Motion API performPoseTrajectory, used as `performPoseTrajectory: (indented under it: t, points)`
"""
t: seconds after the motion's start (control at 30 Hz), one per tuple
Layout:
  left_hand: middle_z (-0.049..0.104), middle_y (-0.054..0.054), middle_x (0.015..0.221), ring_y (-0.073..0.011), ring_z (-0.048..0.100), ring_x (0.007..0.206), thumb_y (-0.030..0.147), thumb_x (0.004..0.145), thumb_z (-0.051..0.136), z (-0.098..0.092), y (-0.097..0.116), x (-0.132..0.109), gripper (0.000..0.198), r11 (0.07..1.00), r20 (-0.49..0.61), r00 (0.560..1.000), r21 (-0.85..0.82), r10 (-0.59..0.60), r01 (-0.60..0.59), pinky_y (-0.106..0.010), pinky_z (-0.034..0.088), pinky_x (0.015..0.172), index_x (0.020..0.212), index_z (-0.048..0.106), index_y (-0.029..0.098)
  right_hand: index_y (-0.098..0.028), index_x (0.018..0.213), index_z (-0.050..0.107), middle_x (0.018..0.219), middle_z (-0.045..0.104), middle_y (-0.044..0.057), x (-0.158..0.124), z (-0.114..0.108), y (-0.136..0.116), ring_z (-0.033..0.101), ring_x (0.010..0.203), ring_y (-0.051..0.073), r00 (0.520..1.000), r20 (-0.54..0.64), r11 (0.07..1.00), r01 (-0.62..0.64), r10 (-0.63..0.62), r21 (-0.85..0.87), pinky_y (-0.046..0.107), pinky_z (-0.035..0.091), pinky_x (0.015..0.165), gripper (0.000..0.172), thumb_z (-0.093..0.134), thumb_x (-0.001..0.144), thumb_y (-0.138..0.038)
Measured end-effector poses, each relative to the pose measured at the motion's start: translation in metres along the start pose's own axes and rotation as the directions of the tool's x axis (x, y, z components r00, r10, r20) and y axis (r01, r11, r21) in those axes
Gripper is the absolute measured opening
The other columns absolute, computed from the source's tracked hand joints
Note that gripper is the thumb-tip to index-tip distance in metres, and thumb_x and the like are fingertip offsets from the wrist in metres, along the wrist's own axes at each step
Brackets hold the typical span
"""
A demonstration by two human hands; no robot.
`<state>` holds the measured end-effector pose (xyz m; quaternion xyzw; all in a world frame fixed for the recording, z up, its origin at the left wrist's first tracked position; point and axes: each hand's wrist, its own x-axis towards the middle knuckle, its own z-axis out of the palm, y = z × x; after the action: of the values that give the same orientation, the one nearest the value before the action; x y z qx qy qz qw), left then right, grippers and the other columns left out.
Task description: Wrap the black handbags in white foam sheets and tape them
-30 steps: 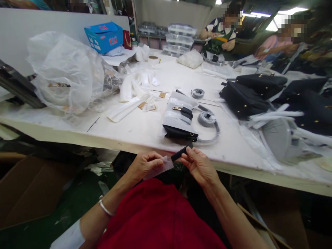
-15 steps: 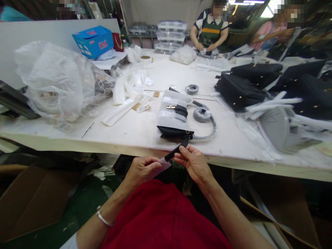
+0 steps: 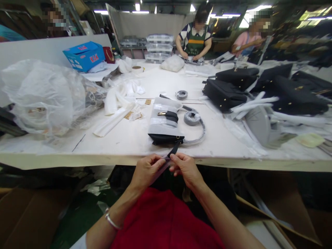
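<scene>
A small black handbag [image 3: 155, 138] lies near the table's front edge, its flap covered by a whitish translucent wrap [image 3: 164, 128] that leaves a gold clasp and black tab showing. From its near corner a black strap [image 3: 174, 148] comes over the edge towards me. My right hand [image 3: 188, 170] pinches this strap between thumb and fingers. Closed on a thin translucent plastic sleeve [image 3: 161, 169] around the strap's end is my left hand [image 3: 145, 172]; the two hands almost touch. A plastic-wrapped handle [image 3: 201, 137] curves out from the bag's right side, beside a wrapped grey coil [image 3: 192, 118].
Another coil [image 3: 181, 94] lies behind the bag. White sleeves [image 3: 113, 120] and a large plastic bag [image 3: 44, 97] are on the left, near a blue box [image 3: 83, 57]. Several black bags [image 3: 225, 92] crowd the right. A co-worker [image 3: 194, 38] works across the table.
The plastic sleeve has moved further up the strap, so less black shows between my hands. My left hand has come closer to my right. The camera view has shifted.
</scene>
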<state>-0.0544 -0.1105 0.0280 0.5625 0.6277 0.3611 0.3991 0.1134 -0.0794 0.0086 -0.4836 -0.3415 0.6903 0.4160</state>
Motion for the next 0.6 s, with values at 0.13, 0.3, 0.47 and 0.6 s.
performPoseTrajectory:
  t: [0.13,0.3,0.47,0.6]
  points:
    - [0.072,-0.001,0.076,-0.0158,0.066,0.069,0.034,0.093,0.052,0.013,0.02,0.026,0.021,0.949,-0.042,0.991,0.294,0.131,-0.113,-0.024,0.043,0.064,0.085,0.065,0.02,-0.012,0.085,0.072,0.089,0.075,0.008,-0.002,-0.021,-0.006,0.063,0.048,0.009,0.998,-0.064,0.996,0.007,-0.012,-0.089,0.014,0.043,0.034,0.043,0.079,0.068,-0.051]
    - [0.073,-0.005,0.083,-0.0215,0.07,0.075,0.029,0.098,0.048,0.032,0.038,0.054,0.016,0.719,-0.005,0.99,0.688,0.138,-0.096,-0.027,0.041,0.063,0.1,0.06,0.019,-0.012,0.09,0.071,0.091,0.076,0.01,-0.003,-0.039,-0.009,0.064,0.047,0.01,0.995,-0.099,1.0,-0.023,0.021,-0.019,0.015,0.044,0.034,0.036,0.08,0.071,-0.041]
    - [0.073,-0.006,0.083,-0.0243,0.071,0.075,0.032,0.099,0.047,0.048,0.046,0.066,0.017,0.623,0.041,0.989,0.772,0.141,-0.121,-0.028,0.039,0.06,0.105,0.057,0.02,-0.013,0.103,0.067,0.092,0.077,0.01,0.002,-0.035,-0.014,0.064,0.046,0.01,0.989,-0.105,0.986,-0.089,0.105,0.144,0.015,0.047,0.035,0.036,0.079,0.074,-0.03]
    - [0.071,-0.002,0.08,-0.0203,0.069,0.073,0.028,0.097,0.051,0.044,0.05,0.071,0.009,0.748,0.009,0.984,0.649,0.176,-0.139,-0.026,0.038,0.06,0.095,0.057,0.021,-0.012,0.096,0.067,0.092,0.077,0.01,0.006,-0.027,-0.025,0.064,0.047,0.009,0.989,-0.012,0.949,-0.141,0.151,0.283,0.015,0.048,0.037,0.026,0.077,0.079,-0.029]
